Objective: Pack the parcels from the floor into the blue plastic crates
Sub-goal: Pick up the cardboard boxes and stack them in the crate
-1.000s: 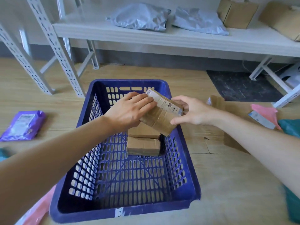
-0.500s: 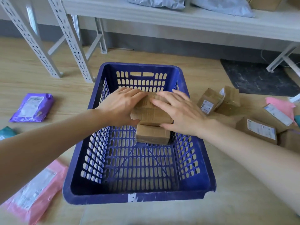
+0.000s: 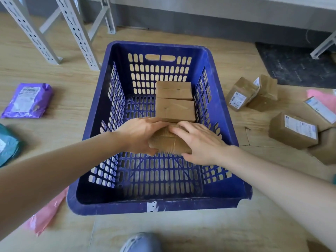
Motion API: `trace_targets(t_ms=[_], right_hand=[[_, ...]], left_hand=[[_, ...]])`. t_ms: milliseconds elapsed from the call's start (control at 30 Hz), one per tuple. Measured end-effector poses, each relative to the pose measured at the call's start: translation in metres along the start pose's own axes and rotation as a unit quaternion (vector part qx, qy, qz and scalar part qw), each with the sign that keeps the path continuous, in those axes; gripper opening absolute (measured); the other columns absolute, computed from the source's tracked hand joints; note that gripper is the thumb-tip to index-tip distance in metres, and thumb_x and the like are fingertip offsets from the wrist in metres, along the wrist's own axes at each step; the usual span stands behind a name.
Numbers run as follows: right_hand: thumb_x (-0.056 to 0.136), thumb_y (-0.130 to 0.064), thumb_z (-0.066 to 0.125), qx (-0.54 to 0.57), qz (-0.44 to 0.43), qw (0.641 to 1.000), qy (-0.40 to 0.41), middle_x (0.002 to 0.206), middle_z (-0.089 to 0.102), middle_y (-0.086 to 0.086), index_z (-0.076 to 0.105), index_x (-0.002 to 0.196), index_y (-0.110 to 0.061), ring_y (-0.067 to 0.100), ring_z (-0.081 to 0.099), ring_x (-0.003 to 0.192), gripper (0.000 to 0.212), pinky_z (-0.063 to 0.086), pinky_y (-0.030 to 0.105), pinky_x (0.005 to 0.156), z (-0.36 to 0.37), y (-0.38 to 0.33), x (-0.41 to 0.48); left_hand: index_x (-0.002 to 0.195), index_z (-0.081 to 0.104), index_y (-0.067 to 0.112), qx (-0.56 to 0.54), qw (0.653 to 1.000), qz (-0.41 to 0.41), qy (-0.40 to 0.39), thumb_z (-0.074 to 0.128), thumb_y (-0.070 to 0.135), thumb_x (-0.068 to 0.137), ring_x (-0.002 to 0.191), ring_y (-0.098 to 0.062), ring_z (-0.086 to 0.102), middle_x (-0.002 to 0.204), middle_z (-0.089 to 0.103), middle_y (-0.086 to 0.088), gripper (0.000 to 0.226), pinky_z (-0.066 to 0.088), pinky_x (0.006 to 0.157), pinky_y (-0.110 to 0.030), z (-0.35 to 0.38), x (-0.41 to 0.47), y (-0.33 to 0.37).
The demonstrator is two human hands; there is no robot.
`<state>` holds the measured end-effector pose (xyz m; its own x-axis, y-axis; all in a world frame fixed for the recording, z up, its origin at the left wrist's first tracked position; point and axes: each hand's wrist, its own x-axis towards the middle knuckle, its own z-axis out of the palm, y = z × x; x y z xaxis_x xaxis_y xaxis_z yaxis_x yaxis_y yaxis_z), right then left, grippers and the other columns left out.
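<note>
The blue plastic crate [image 3: 160, 208] stands on the floor in front of me. Two brown cardboard parcels [image 3: 174, 90] [image 3: 175, 110] lie in a row along its far right side. A third cardboard parcel [image 3: 168, 141] sits just nearer than them, low inside the crate, held between both hands. My left hand [image 3: 140, 135] grips its left end, fingers on top and thumb at the near edge. My right hand [image 3: 201, 142] covers its right end, with the thumb along the near side. Whether the parcel touches the crate floor is hidden.
Several labelled cardboard parcels [image 3: 294, 130] lie on the wooden floor right of the crate. A purple mailer [image 3: 27, 100], a teal one [image 3: 7, 144] and a pink one [image 3: 45, 213] lie on the left. Grey rack legs [image 3: 78, 31] stand behind, a dark mat [image 3: 294, 64] far right.
Both hands brought the parcel down into the crate and drew it toward me, uncovering two parcels lined up beyond it. The view has tilted downward.
</note>
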<state>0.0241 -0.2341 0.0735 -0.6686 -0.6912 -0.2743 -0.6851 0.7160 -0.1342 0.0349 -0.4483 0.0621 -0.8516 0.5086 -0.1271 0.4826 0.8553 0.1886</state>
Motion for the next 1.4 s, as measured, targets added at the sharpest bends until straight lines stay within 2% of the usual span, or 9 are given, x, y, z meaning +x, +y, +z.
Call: trace_targets(t_ms=[133,300,433,633,933,1100,1233,1333,1400], right_hand=[[0.083,-0.023,0.068,0.013,0.031,0.998,-0.045,0.145,0.028,0.005,0.016,0.148,-0.027,0.027,0.035,0.132,0.084,0.029,0.041,0.110,0.018,-0.005,0.011],[0.083,-0.012,0.069,-0.014,0.057,0.995,-0.079,0.145,0.028,0.010,0.014,0.148,-0.024,0.031,0.034,0.133,0.086,0.027,0.045,0.112,0.039,-0.006,0.022],[0.078,-0.001,0.068,-0.036,0.083,0.993,-0.081,0.141,0.030,0.010,0.015,0.147,-0.024,0.030,0.033,0.132,0.090,0.028,0.051,0.110,0.054,-0.004,0.031],[0.076,0.003,0.069,-0.037,0.126,0.986,-0.105,0.143,0.028,0.011,0.014,0.148,-0.019,0.031,0.031,0.133,0.093,0.031,0.055,0.107,0.061,0.005,0.035],[0.076,-0.003,0.073,-0.036,0.144,0.980,-0.129,0.143,0.032,0.014,0.015,0.148,-0.015,0.031,0.036,0.132,0.093,0.034,0.048,0.108,0.062,0.014,0.028],[0.076,-0.001,0.070,-0.029,0.139,0.984,-0.110,0.140,0.034,0.013,0.023,0.144,-0.014,0.030,0.039,0.128,0.084,0.038,0.043,0.103,0.044,0.012,0.025],[0.080,-0.003,0.063,-0.039,0.118,0.990,-0.064,0.141,0.032,0.013,0.028,0.142,-0.012,0.030,0.035,0.133,0.071,0.028,0.044,0.110,0.010,0.011,0.018],[0.083,-0.013,0.066,-0.038,0.110,0.993,-0.012,0.147,0.027,0.012,0.026,0.144,-0.015,0.028,0.029,0.138,0.073,0.019,0.045,0.116,-0.022,0.016,0.008],[0.083,-0.019,0.069,-0.021,0.117,0.993,0.017,0.149,0.025,0.012,0.024,0.145,-0.015,0.029,0.028,0.139,0.077,0.020,0.045,0.114,-0.042,0.026,-0.007]], left_hand=[[0.143,0.029,0.025,0.005,0.999,-0.018,-0.047,0.072,0.048,0.071,0.122,-0.016,0.046,0.138,0.045,0.007,0.087,0.048,0.096,-0.035,0.026,0.008,-0.004],[0.144,0.029,0.024,-0.023,0.997,-0.037,-0.067,0.073,0.046,0.072,0.122,-0.017,0.044,0.137,0.045,0.005,0.087,0.051,0.092,-0.041,0.053,0.016,-0.005],[0.142,0.032,0.024,-0.050,0.996,-0.040,-0.066,0.074,0.044,0.073,0.119,-0.018,0.046,0.134,0.048,0.004,0.084,0.049,0.093,-0.037,0.069,0.023,-0.005],[0.144,0.032,0.022,-0.080,0.994,-0.048,-0.060,0.076,0.045,0.071,0.121,-0.020,0.047,0.137,0.048,0.002,0.088,0.046,0.098,-0.037,0.086,0.038,0.001],[0.145,0.030,0.019,-0.089,0.990,-0.060,-0.090,0.076,0.042,0.073,0.128,-0.019,0.042,0.145,0.039,0.001,0.088,0.040,0.105,-0.033,0.083,0.045,0.009],[0.147,0.026,0.023,-0.055,0.991,-0.077,-0.096,0.074,0.047,0.073,0.126,-0.020,0.046,0.148,0.034,0.002,0.091,0.049,0.097,-0.038,0.054,0.041,0.005],[0.146,0.027,0.026,-0.027,0.995,-0.074,-0.059,0.073,0.049,0.073,0.124,-0.020,0.048,0.147,0.036,0.003,0.089,0.051,0.093,-0.039,0.012,0.045,0.010],[0.146,0.028,0.025,-0.016,0.997,-0.071,-0.035,0.073,0.048,0.073,0.123,-0.022,0.049,0.146,0.038,0.002,0.088,0.049,0.094,-0.037,-0.023,0.053,0.021],[0.145,0.027,0.028,-0.011,0.997,-0.069,-0.024,0.072,0.049,0.073,0.123,-0.023,0.050,0.146,0.037,0.002,0.088,0.048,0.096,-0.038,-0.042,0.060,0.032]])
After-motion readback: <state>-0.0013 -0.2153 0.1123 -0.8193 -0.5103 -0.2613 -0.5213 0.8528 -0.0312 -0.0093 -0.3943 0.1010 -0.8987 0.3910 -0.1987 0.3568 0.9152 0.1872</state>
